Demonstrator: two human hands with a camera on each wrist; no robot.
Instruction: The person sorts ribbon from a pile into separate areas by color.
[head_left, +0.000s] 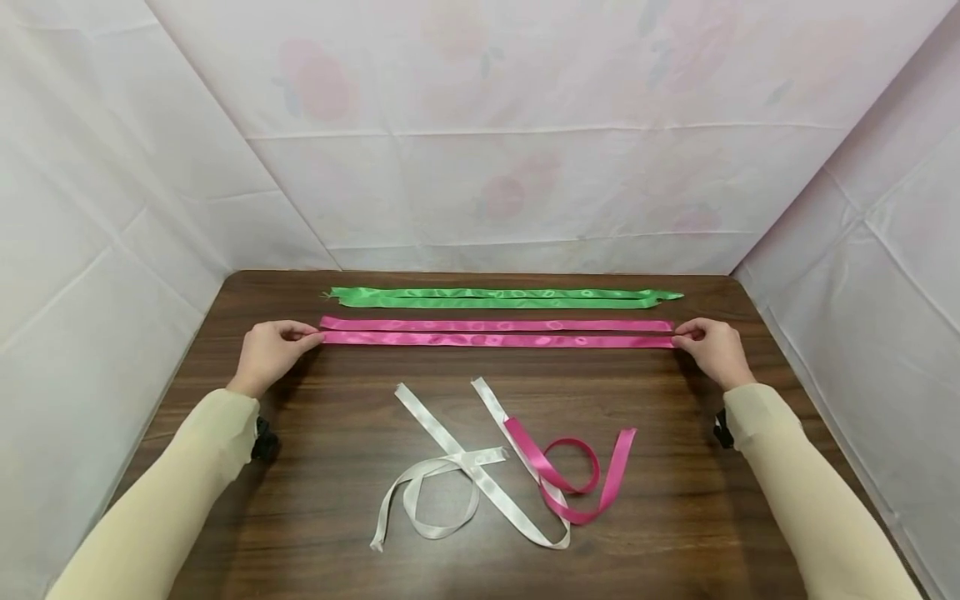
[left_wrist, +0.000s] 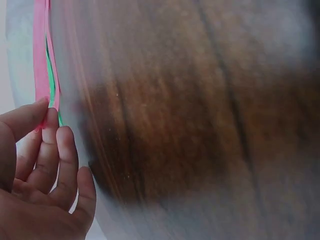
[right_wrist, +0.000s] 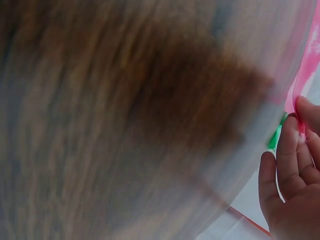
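A pink satin ribbon [head_left: 495, 340] is stretched straight from side to side across the table. My left hand [head_left: 266, 357] pinches its left end between thumb and fingers, and my right hand [head_left: 718, 353] pinches its right end. Just behind it, a second pink ribbon [head_left: 450, 325] lies straight and nearly parallel. In the left wrist view, the thumb and index finger of my left hand [left_wrist: 47, 175] meet on the pink ribbon's end [left_wrist: 41, 60]. The right wrist view shows my right hand [right_wrist: 292, 175] pinching the other end, with a bit of green ribbon [right_wrist: 275, 134] beyond.
Green ribbons [head_left: 480, 303] lie side by side along the table's far edge. Nearer, white ribbons [head_left: 502, 493] lie loosely looped, and a curled pink ribbon [head_left: 615, 475] overlaps one. White cloth [head_left: 525, 100] hangs around the brown wooden table [head_left: 315, 500].
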